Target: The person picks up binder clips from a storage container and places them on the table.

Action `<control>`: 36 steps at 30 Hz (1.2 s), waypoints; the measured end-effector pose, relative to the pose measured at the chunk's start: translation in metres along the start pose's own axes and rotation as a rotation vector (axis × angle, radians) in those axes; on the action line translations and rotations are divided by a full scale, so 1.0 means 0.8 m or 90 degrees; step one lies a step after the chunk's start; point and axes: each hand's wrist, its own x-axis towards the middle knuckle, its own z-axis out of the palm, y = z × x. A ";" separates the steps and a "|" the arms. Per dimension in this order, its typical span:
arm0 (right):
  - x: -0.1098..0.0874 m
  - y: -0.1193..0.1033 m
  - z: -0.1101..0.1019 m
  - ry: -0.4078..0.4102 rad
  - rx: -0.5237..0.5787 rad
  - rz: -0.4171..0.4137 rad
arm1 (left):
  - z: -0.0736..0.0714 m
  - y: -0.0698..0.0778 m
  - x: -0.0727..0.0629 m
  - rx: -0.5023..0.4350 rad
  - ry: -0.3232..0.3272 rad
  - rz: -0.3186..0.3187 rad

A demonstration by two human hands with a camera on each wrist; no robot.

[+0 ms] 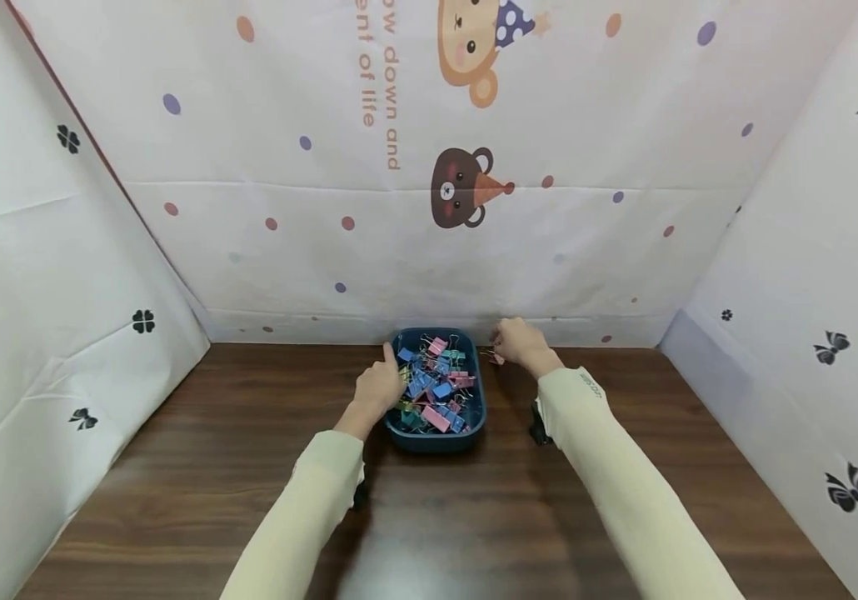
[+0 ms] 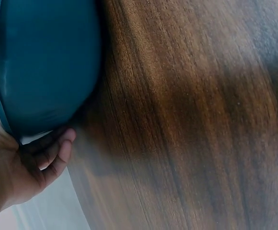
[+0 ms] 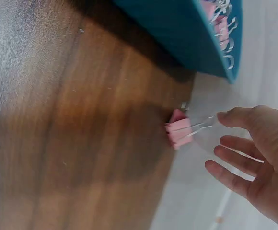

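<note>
A dark blue plastic bin [image 1: 435,443] full of binder clips [image 1: 436,387] in pink, blue, green and yellow stands against the back wall. My left hand [image 1: 380,387] grips the bin's left side at the rim. In the left wrist view, its fingers [image 2: 57,155] bend against the bin's outer wall [image 2: 48,62]. Right of the bin, a single pink binder clip [image 3: 179,132] rests on the table by the wall. Beside its wire handles is my right hand [image 3: 259,158], its fingers loosely spread and a fingertip close to one handle.
The brown wooden table [image 1: 249,467] meets a white printed sheet [image 1: 309,250] at the back. Similar sheets hang as side walls, left [image 1: 24,275] and right [image 1: 789,275]. Dark wrist bands [image 1: 539,425] sit under both sleeves.
</note>
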 end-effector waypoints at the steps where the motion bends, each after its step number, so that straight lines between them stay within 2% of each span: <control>1: -0.003 -0.003 -0.005 0.008 -0.005 -0.006 | 0.001 0.001 0.000 0.004 -0.001 0.000; 6: -0.012 -0.022 -0.028 0.053 -0.045 -0.040 | 0.006 0.008 0.003 0.000 0.005 0.002; 11: -0.003 -0.063 -0.043 0.062 -0.076 -0.092 | -0.002 -0.001 0.006 -0.011 0.009 0.007; 15: -0.001 -0.087 -0.042 0.021 -0.092 -0.154 | 0.000 0.000 0.007 -0.012 0.009 0.000; 19: -0.001 -0.107 -0.029 -0.062 -0.097 -0.207 | 0.004 0.000 0.006 -0.011 0.005 -0.002; 22: -0.002 -0.118 -0.017 -0.135 -0.088 -0.219 | 0.005 0.001 0.003 -0.011 0.005 0.001; 25: 0.002 -0.123 -0.006 -0.180 -0.090 -0.218 | 0.004 0.002 0.001 -0.012 0.008 0.002; 32: 0.010 -0.122 0.015 -0.222 -0.084 -0.177 | 0.003 0.004 -0.001 -0.018 0.018 0.003; 36: 0.015 -0.119 0.020 -0.217 -0.090 -0.185 | 0.005 0.003 0.000 -0.019 0.023 -0.005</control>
